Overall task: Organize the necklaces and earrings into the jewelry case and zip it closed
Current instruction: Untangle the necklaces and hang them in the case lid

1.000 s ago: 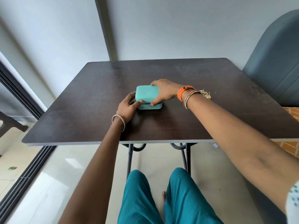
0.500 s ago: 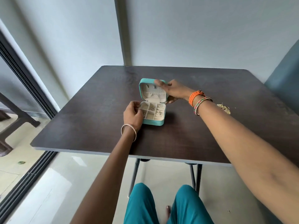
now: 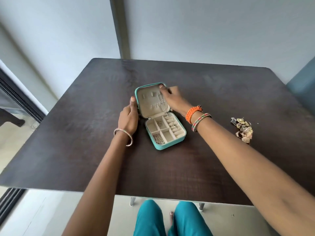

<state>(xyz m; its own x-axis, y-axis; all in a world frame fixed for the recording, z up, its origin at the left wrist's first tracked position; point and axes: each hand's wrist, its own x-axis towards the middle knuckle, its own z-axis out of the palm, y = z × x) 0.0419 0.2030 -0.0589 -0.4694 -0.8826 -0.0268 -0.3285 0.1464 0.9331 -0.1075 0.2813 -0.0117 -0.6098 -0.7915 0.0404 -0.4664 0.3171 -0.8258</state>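
Observation:
The teal jewelry case (image 3: pixel 159 148) lies open in the middle of the dark table (image 3: pixel 81 133), its cream lid (image 3: pixel 147 101) leaning back. My left hand (image 3: pixel 128 120) holds the lid's left edge, thumb pointing up along it. My right hand (image 3: pixel 176 101) grips the lid's top right rim, fingertips curled over it. A thin silver necklace (image 3: pixel 162 105) hangs down the inside of the lid. A bunched silver chain (image 3: pixel 158 139) fills the front left compartment, and small pieces sit in other compartments. A heap of gold earrings and jewelry (image 3: pixel 244 129) lies on the table to the right.
A grey-blue chair back (image 3: pixel 305 82) stands past the table's right corner. A wall with a vertical post (image 3: pixel 120 28) runs behind the table. A dark sliding-door frame (image 3: pixel 20 103) is at the left. My legs in teal trousers (image 3: pixel 170 220) are under the near edge.
The shut case has been opened and its lid pushed back. My left hand shifted from the base's front to the lid's left edge. The view moved, showing the jewelry heap at right.

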